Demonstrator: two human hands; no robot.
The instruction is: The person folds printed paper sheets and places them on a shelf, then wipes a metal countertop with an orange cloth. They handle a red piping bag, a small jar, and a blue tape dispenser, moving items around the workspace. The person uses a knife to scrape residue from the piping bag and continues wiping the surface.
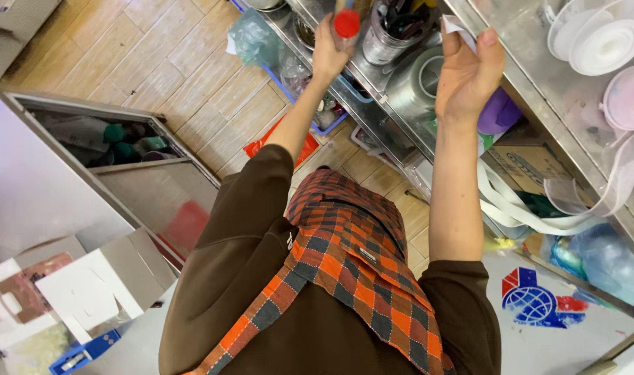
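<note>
From the head view I see both arms in brown sleeves stretched out to the far steel counter (532, 66), over a checked orange apron (352, 257). My left hand (329, 54) is clenched round a small bottle (346, 26) with a red cap, holding it upright above the counter's left end, just beside a steel cup (385, 40) full of dark tools. My right hand (470, 69) is raised to the right of that cup, palm towards me, its fingers curled and pinching a white paper (457, 28) at its top edge. The two hands are apart, with the cup between them.

Far right on the counter sit a white ribbon spool (604, 43) and a pink spool (628, 97). Under the counter, near the right wrist, are a purple roll (499, 111) and a cardboard box (529, 163). Left, on the wood floor (143, 55), a steel cabinet (32, 187) stands open with bottles inside
</note>
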